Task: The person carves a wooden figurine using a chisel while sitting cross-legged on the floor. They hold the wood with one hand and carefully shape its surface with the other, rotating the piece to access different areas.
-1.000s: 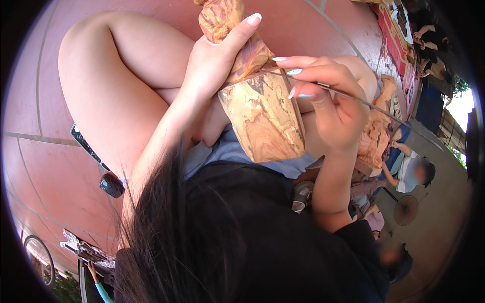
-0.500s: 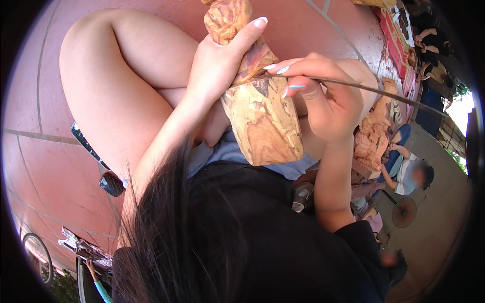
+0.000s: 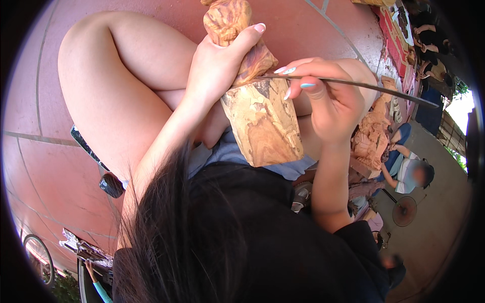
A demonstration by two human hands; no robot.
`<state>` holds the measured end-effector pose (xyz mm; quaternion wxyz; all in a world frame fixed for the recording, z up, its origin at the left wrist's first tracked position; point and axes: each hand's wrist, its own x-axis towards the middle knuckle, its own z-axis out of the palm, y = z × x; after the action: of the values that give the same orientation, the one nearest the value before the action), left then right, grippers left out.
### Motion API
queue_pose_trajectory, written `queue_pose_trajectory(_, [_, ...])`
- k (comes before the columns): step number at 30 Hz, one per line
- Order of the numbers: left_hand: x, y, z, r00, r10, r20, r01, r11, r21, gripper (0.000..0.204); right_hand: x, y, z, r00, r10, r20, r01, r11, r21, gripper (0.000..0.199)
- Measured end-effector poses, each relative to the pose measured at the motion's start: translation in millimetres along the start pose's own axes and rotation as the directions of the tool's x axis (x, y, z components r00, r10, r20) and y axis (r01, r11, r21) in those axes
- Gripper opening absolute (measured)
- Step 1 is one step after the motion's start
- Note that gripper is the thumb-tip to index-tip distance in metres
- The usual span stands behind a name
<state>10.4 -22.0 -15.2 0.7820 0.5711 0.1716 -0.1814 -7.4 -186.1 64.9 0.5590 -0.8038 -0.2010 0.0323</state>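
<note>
A wood carving (image 3: 265, 121) with a rough, bark-flecked block base and a smoother figured upper part leans across my lap. My left hand (image 3: 214, 63) is wrapped round the upper part, thumb lying along its right side. Between the thumb and fingers of my right hand (image 3: 328, 96) is a long, thin dark file (image 3: 374, 87). Its tip end lies in the groove where the figure meets the base, and the other end sticks out to the right. The very top of the carving is cut off by the picture's edge.
Red floor tiles (image 3: 45, 166) spread around my crossed legs. To the right sits a large reddish wood carving (image 3: 370, 141) with a person (image 3: 411, 174) beside it. A round fan (image 3: 404, 211) stands behind. At lower left are a bicycle wheel (image 3: 39, 260) and another person's arm (image 3: 101, 290).
My right hand has shifted slightly right and down, and the file's outer end now reaches less far right. The left hand and carving stay almost still.
</note>
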Motion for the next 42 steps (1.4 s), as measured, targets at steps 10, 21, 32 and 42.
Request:
queue_pose_trajectory(10, [0.6, -3.0, 0.5, 0.999, 0.012, -0.03, -0.013, 0.999, -0.031, 0.044, 4.1, -7.6, 6.2, 0.995, -0.03, -0.1, 0.023, 0.997, -0.075, 0.006])
queue_pose_trajectory(21, [1.3, -3.6, 0.0, 0.998, 0.026, -0.05, -0.025, 0.999, 0.022, 0.045, 15.4, -16.9, 6.7, 0.997, -0.031, -0.077, 0.009, 0.963, -0.268, 0.005])
queue_pose_trajectory(32, [2.8, 0.5, -0.4, 0.999, 0.009, -0.041, -0.004, 0.994, 0.114, 0.045, 30.4, -15.2, 4.0, 0.997, -0.008, 0.075, 0.029, 0.959, -0.281, 0.004])
queue_pose_trajectory(42, [1.3, -0.9, -0.4, 0.999, 0.025, -0.042, -0.022, 0.997, 0.072, 0.044, 27.2, -9.3, -4.6, 0.999, 0.033, -0.02, -0.034, 0.998, -0.046, 0.011])
